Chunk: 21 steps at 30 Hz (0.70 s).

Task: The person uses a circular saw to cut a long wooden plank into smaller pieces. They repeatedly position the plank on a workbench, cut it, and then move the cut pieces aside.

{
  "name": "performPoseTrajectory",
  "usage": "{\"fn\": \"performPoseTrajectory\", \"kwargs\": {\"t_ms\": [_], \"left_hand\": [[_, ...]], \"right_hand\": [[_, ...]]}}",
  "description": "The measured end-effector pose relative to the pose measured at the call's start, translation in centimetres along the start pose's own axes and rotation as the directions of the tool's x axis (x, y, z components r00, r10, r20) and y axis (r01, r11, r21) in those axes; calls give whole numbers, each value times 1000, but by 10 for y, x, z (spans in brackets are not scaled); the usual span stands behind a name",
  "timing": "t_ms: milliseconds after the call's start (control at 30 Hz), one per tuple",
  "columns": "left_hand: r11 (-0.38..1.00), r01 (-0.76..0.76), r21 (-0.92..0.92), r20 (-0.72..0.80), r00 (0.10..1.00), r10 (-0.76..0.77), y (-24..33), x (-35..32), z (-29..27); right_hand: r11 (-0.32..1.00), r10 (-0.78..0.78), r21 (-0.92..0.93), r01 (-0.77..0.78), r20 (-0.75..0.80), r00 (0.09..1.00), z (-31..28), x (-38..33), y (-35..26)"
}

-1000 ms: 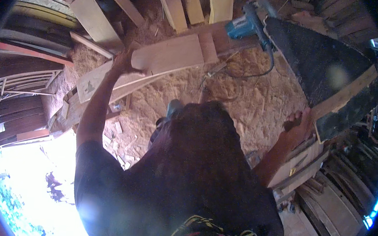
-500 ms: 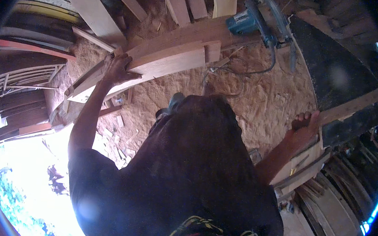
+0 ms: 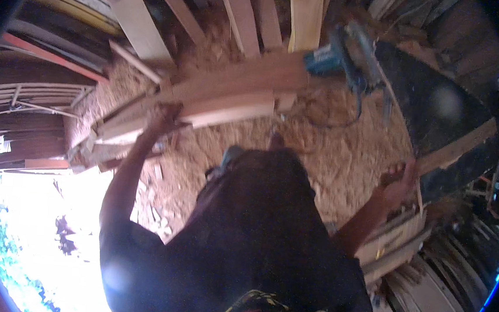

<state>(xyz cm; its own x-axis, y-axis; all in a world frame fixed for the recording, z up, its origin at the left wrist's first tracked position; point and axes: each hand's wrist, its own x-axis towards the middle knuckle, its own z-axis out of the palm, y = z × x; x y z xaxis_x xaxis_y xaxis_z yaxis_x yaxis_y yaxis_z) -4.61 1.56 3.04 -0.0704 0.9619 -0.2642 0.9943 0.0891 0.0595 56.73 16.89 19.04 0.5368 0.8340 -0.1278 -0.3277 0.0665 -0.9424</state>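
My left hand (image 3: 163, 119) grips the near edge of a long pale wooden board (image 3: 230, 109) at the upper left, its thumb pointing along the side. That board lies against a wider brown plank (image 3: 244, 76). Out to the right, my right hand (image 3: 396, 178) has its fingers curled at the end of a narrow wooden strip (image 3: 458, 146). The strip runs across a black panel (image 3: 441, 101). A teal corded power tool (image 3: 321, 61) rests at the plank's far right end, touched by neither hand. Motion blurs both hands somewhat.
Sawdust (image 3: 338, 145) covers the ground in front of me, with wood scraps (image 3: 159, 219) at the left. Upright planks (image 3: 304, 19) lean at the back. Stacked boards (image 3: 61, 18) line the left, and more timber (image 3: 395, 241) lies at the lower right. A power cord (image 3: 337, 125) loops near the tool.
The whole view has shifted, so the boards, tool and panel appear lower in the picture. Both hands stay at the same pieces of wood.
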Motion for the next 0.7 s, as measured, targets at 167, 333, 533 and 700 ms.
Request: {"fn": "performPoseTrajectory", "kwargs": {"t_ms": [167,333,533,700], "left_hand": [[985,37,-166,-121,991,-58,33,-7,-52],[971,18,-240,-251,965,-79,52,13,-55],[945,87,-316,-85,989,-120,46,18,-44],[934,134,-330,88,990,-111,54,19,-82]], "right_hand": [[996,-81,-48,77,-78,994,6,13,-5],[995,-96,-39,95,-24,995,3,57,-14],[999,-44,-22,44,-21,999,7,79,-13],[997,-46,-65,40,-104,993,15,90,-14]]}}
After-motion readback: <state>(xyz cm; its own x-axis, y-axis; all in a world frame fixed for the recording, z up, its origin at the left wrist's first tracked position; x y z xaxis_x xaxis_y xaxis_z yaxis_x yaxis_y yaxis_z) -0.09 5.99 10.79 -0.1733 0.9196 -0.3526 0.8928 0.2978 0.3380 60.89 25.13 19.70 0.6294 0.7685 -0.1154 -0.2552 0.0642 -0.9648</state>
